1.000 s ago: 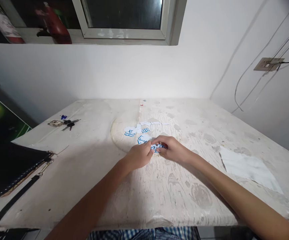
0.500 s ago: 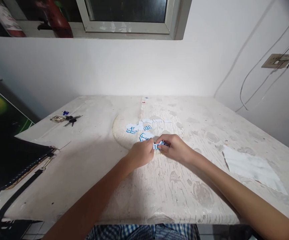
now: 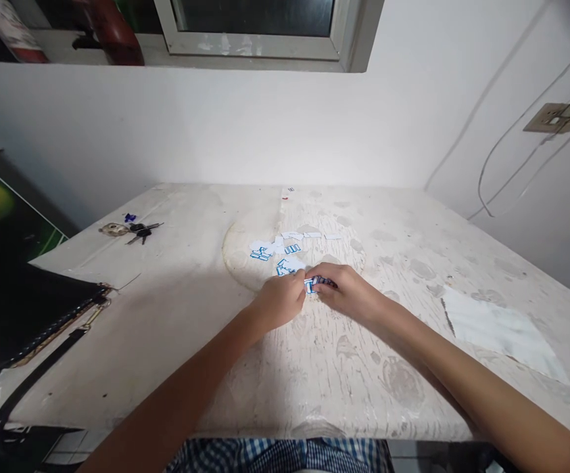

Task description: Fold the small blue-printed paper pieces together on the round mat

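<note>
Between my two hands is a white paper strip [image 3: 310,285] with blue printed rectangles. My left hand [image 3: 283,299] pinches its left end with thumb and fingertips. My right hand [image 3: 341,288] is closed on the strip's right part, its fingers hiding some of it. Just beyond lies a white paper piece with blue edging [image 3: 290,265], partly behind my left hand. Farther back are a small pile of blue-and-white paper cutouts [image 3: 261,250], a short piece with blue rectangles [image 3: 292,248] and a row of blank white slips [image 3: 312,234].
Keys [image 3: 141,231] and a black bag [image 3: 33,309] with a strap are on the left of the covered table [image 3: 166,368]. A white cloth or paper sheet [image 3: 504,332] lies at the right. A wall socket [image 3: 558,118] with hanging wires is beyond.
The camera view has shifted slightly. Both hands stay together on the paper strip, and less of its blue-marked part shows between them. The other cutouts lie as before.
</note>
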### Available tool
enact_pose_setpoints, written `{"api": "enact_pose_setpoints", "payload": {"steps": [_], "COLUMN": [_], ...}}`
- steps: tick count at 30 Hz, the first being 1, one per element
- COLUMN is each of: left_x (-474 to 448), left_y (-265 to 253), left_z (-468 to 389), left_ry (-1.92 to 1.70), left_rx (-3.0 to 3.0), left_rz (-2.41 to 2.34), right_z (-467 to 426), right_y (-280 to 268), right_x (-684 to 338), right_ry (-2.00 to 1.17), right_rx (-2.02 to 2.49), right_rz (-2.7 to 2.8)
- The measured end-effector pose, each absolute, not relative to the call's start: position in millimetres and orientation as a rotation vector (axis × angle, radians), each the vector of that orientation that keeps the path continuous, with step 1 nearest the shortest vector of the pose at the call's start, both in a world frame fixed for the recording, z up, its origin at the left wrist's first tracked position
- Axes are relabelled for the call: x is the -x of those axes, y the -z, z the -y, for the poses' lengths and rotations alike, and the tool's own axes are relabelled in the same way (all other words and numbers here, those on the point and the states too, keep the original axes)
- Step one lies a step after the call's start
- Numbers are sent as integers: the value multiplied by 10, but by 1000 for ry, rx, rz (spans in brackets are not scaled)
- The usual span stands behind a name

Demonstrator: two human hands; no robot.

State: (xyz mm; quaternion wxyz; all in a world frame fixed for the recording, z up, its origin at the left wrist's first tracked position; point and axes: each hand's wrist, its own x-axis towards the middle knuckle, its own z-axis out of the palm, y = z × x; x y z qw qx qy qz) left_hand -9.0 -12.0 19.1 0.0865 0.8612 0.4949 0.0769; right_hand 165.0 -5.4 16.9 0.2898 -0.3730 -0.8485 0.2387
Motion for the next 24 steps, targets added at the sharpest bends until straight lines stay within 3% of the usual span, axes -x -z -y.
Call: {"api": "enact_pose_setpoints", "payload": {"steps": [10,24], "left_x": [58,43], "left_y": [-180,-199], "left_z": [106,146], "left_ry": [-267,-224], "left_rx": [-2568,-2649], "left_rz": [-1514,-1446], "right_z": [46,-19], "right_y": [-334,-97], "right_x": [-1733,-1707], "right_ry": [-763,-574], "right_rx": [1192,1503], "right_rz": [2188,2199]}}
